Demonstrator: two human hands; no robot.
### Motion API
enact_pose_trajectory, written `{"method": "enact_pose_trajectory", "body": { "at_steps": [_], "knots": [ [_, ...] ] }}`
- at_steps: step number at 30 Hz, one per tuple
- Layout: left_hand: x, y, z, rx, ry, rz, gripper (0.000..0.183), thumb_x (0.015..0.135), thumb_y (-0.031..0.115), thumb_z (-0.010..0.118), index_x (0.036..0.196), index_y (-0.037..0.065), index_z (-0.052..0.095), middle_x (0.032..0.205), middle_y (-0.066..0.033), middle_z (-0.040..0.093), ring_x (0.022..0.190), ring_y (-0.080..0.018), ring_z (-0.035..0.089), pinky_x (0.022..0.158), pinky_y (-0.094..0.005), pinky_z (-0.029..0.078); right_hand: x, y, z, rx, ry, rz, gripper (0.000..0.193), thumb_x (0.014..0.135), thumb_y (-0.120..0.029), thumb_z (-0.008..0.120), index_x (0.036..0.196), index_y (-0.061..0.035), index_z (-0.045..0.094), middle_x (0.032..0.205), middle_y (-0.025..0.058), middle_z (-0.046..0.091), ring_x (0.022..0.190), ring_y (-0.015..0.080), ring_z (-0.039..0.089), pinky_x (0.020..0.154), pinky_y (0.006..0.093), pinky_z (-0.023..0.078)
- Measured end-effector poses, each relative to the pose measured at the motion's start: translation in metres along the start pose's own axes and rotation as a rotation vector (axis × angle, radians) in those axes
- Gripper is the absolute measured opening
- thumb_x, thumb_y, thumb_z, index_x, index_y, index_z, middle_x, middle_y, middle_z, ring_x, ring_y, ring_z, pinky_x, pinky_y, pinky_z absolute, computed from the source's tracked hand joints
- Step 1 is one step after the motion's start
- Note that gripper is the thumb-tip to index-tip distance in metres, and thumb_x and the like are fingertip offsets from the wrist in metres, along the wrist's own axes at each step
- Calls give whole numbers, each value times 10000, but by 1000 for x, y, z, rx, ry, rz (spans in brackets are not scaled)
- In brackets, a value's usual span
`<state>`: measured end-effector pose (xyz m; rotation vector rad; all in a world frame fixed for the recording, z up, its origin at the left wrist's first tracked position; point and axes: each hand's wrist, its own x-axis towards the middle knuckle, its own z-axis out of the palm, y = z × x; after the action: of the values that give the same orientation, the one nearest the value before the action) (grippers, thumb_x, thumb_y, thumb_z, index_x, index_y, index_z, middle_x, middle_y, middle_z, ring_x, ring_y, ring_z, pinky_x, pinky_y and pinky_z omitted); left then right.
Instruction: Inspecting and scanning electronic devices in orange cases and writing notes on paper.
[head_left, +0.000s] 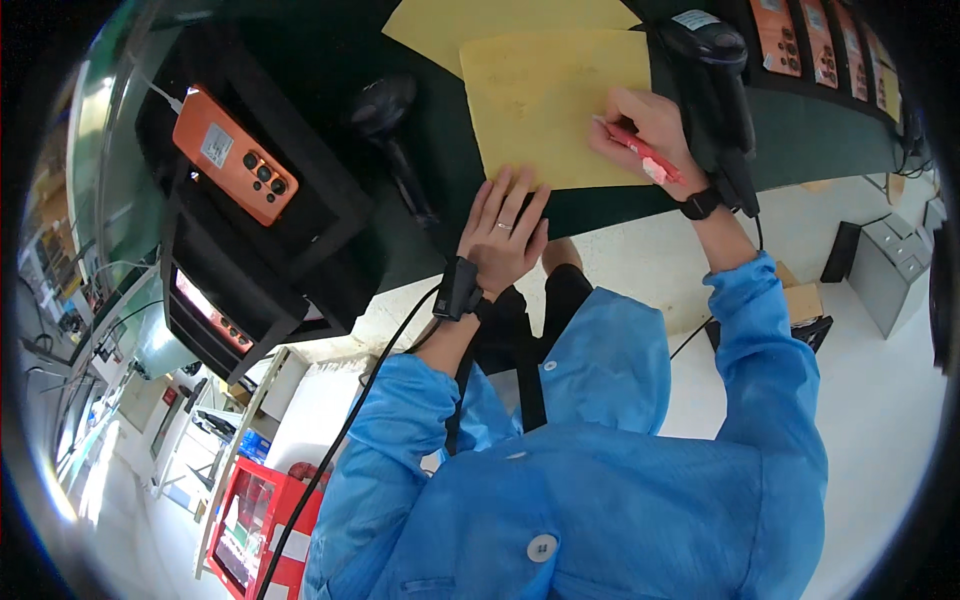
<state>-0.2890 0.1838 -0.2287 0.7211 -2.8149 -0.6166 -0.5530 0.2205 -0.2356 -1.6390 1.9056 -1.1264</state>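
Note:
My right hand [648, 130] is closed round a red pen [645, 158], its tip toward a yellow sheet of paper [555, 110] on the dark green table. Faint marks show on the sheet. My left hand [506, 238] lies flat with fingers spread, its fingertips resting on the sheet's lower left edge. A second yellow sheet [430, 30] lies partly under the first. Left of the paper stands a black handheld scanner [390, 120]; another black scanner [715, 75] is close beside my right hand.
An orange phone [235, 155] with a white cable sits on a black stand [310, 165] at the left. Several orange phones [775, 38] line a black holder at the far right. A dark cable [345, 430] runs from my left wrist. A red box [262, 520] stands lower left.

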Motion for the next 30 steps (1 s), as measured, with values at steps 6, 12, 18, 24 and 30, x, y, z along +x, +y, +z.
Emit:
{"method": "enact_pose_trajectory", "body": {
  "at_steps": [6, 12, 18, 24, 30],
  "knots": [
    [0, 0, 1, -5, -45, -11, 418, 857, 214, 630, 1267, 134, 615, 1418, -95, 483, 1340, -304, 425, 1105, -453, 363, -2, 1, 1, 38, 19, -18, 249, 701, -46, 748, 727, -66, 502, 605, 92, 510, 525, 226, 533, 503, 277, 430],
    [-2, -1, 2, 28, -79, -9, 437, 874, 226, 619, 1301, 138, 593, 1433, -99, 472, 1351, -312, 412, 1112, -459, 349, -2, 2, -2, 5, 22, -45, 261, 690, -28, 746, 724, -66, 490, 598, 86, 485, 519, 211, 511, 501, 269, 419],
    [-2, -2, 4, 10, -50, 16, 457, 828, 198, 647, 1274, 109, 609, 1403, -134, 491, 1325, -348, 429, 1102, -494, 349, -4, 3, -3, 16, 32, 4, 254, 676, -46, 740, 737, -77, 495, 600, 101, 512, 539, 276, 566, 504, 302, 444],
    [-2, -1, 3, 7, -35, 15, 453, 832, 201, 643, 1274, 106, 610, 1407, -135, 488, 1323, -347, 431, 1105, -493, 344, -5, 3, -2, 38, 25, 38, 261, 694, -61, 741, 738, -74, 485, 614, 108, 520, 545, 292, 569, 507, 311, 447],
    [-2, -1, 4, 29, -58, -3, 436, 879, 235, 611, 1306, 147, 595, 1441, -102, 464, 1349, -317, 415, 1114, -458, 347, -7, 6, 0, 3, 39, -19, 257, 706, -58, 736, 747, -70, 483, 625, 113, 528, 553, 301, 568, 509, 311, 446]
  ]
}}
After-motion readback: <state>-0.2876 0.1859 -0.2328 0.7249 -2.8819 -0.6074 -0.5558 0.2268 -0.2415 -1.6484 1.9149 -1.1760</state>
